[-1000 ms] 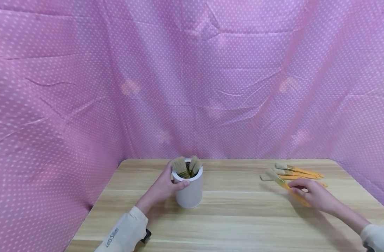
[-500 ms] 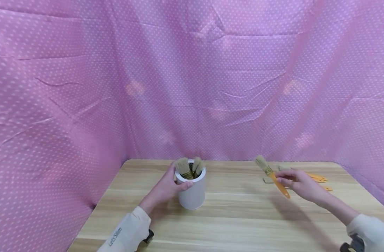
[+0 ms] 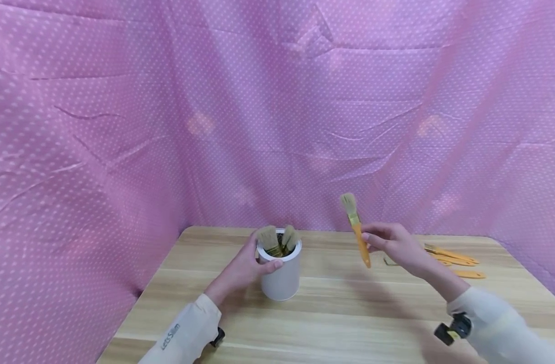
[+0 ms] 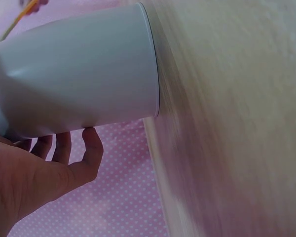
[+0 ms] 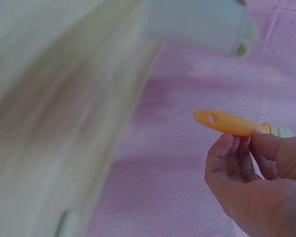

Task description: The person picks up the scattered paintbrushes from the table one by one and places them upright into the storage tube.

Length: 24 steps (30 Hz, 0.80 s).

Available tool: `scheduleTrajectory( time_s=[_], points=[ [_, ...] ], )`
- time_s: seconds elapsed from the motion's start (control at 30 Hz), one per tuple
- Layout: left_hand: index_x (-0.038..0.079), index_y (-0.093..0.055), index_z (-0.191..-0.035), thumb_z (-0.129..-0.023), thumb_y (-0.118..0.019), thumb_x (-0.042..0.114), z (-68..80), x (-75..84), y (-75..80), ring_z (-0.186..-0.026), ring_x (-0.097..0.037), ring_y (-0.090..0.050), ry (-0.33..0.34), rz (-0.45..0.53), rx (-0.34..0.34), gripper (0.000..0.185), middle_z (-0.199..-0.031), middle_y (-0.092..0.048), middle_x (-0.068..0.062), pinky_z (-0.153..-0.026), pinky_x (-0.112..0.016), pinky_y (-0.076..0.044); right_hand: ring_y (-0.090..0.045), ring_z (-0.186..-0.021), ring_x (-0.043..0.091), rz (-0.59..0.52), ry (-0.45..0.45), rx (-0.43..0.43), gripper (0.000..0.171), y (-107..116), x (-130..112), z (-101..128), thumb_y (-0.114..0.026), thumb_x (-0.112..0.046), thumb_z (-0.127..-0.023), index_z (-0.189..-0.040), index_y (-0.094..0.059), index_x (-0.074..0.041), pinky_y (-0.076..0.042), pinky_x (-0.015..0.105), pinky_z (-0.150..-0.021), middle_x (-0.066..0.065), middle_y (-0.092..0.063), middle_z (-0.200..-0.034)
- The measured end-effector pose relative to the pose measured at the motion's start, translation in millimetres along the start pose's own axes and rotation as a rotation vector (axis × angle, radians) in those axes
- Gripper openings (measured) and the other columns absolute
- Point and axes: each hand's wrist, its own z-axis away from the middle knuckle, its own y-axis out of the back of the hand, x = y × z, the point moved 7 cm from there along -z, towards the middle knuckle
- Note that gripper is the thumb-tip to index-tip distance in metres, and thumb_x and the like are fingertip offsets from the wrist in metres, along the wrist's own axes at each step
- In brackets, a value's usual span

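Observation:
My left hand holds a white can near its rim, thumb at the front and fingers curled along the far side, as the left wrist view also shows. Inside the can, paintbrushes stand with pale bristles up. My right hand pinches another paintbrush by its orange handle, raised above the table with bristles pointing up. In the right wrist view, thumb and fingertips meet on that orange handle, whose holed end points toward the can.
More orange-handled paintbrushes lie on the wooden table at the right, partly hidden behind the right hand and wrist. A pink polka-dot cloth hangs behind the table's far edge and at its sides.
The right hand has lifted its paintbrush off the pile and carried it left toward the can, turning it more upright. The left hand keeps its hold on the can.

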Motion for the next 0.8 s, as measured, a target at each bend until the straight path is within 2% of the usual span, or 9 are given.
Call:
scheduleTrajectory(
  time_s=[0.3,0.4,0.5,0.57,0.8],
  points=[
    [0.021,-0.023,-0.160,-0.084,-0.085,0.044,-1.1,1.0,1.7,-0.146,-0.026,-0.029,-0.003,-0.030,-0.002,0.100,-0.155,-0.039,-0.003,-0.117,-0.059,-0.020,-0.068,-0.102,0.039,-0.237,0.086,-0.054,0.025,-54,-56,-43,-0.061,-0.013,-0.104,-0.123,-0.065,0.003,-0.057,0.046,-0.089,0.019,-0.068,-0.114],
    [0.020,-0.025,-0.159,-0.084,-0.085,0.041,-1.8,1.8,2.0,-0.145,-0.026,-0.030,-0.008,-0.027,0.004,0.099,-0.153,-0.041,-0.003,-0.118,-0.058,-0.020,-0.067,-0.103,0.039,-0.304,0.124,-0.041,0.024,-72,-73,-53,-0.060,-0.009,-0.104,-0.123,-0.064,0.004,-0.057,0.047,-0.090,0.021,-0.067,-0.114],
    [0.021,-0.026,-0.158,-0.084,-0.086,0.039,-2.5,0.8,2.0,-0.144,-0.025,-0.032,-0.005,-0.018,0.009,0.097,-0.152,-0.042,-0.003,-0.118,-0.056,-0.021,-0.067,-0.101,0.037,-0.308,0.161,-0.004,0.022,-89,-84,-59,-0.060,-0.007,-0.104,-0.123,-0.064,0.003,-0.058,0.045,-0.088,0.021,-0.067,-0.114],
    [0.022,-0.026,-0.158,-0.084,-0.086,0.039,-2.6,0.4,1.5,-0.143,-0.025,-0.033,-0.003,-0.013,0.008,0.097,-0.152,-0.042,-0.002,-0.118,-0.056,-0.021,-0.069,-0.099,0.034,-0.270,0.188,0.018,0.021,-100,-88,-60,-0.060,-0.006,-0.103,-0.121,-0.066,0.003,-0.059,0.043,-0.085,0.020,-0.068,-0.112],
    [0.021,-0.023,-0.159,-0.084,-0.084,0.044,-1.4,-0.8,0.3,-0.142,-0.026,-0.036,0.006,-0.010,-0.010,0.099,-0.152,-0.041,-0.003,-0.117,-0.060,-0.021,-0.070,-0.096,0.024,0.000,0.336,0.039,0.015,-134,-96,-54,-0.067,-0.006,-0.099,-0.111,-0.072,0.001,-0.060,0.032,-0.080,0.009,-0.071,-0.107]
  ],
)
